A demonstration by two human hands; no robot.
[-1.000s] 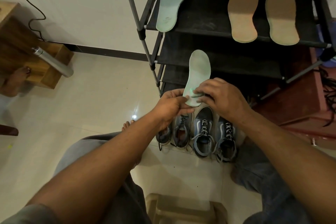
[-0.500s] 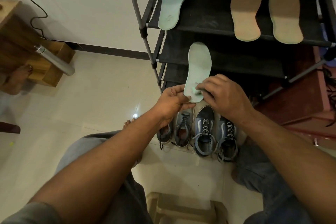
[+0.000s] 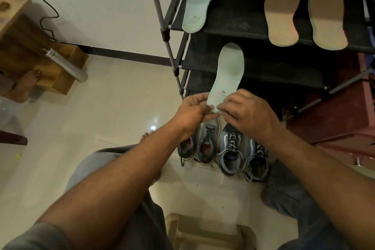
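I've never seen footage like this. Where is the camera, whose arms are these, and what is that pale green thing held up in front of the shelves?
There is no machine here. A person wears a wide-angle camera on the head, looking forward and down, so the two arms are their own. The left hand and the right hand both pinch the narrow heel end of a pale green insole, whose toe end points away toward a black shoe rack. On the rack's top shelf lie a matching green insole and two tan insoles. Below the hands, four sneakers stand in a row on the tiled floor. A beige plastic stool shows at the bottom edge, and the person probably sits on it.
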